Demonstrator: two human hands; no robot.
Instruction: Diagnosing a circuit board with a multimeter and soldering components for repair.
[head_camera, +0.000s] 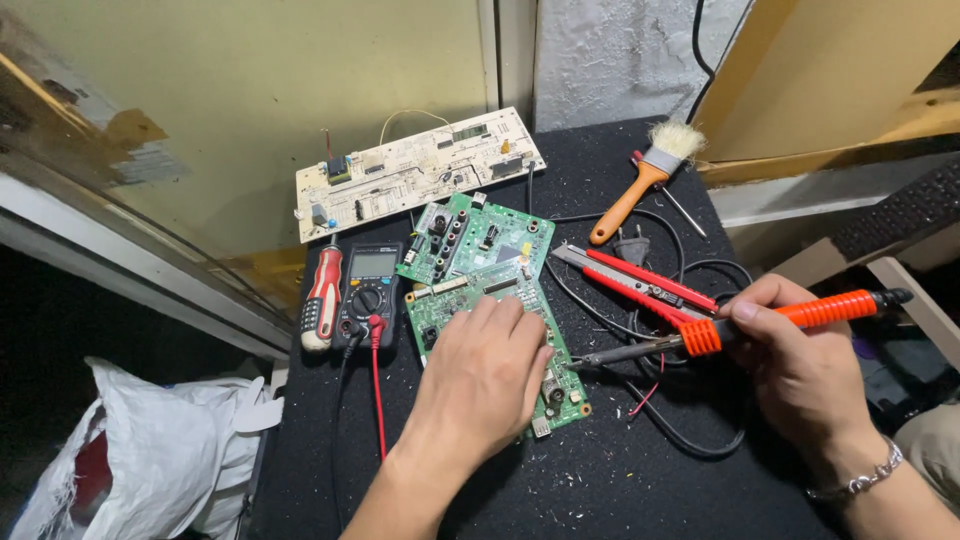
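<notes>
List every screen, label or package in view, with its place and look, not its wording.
Multimeter: left of the green circuit board, dark body, small grey rectangular screen on top, too small to read.
White plastic bag: lower left, off the table, crumpled.
No labels or signs that I can make out.
</notes>
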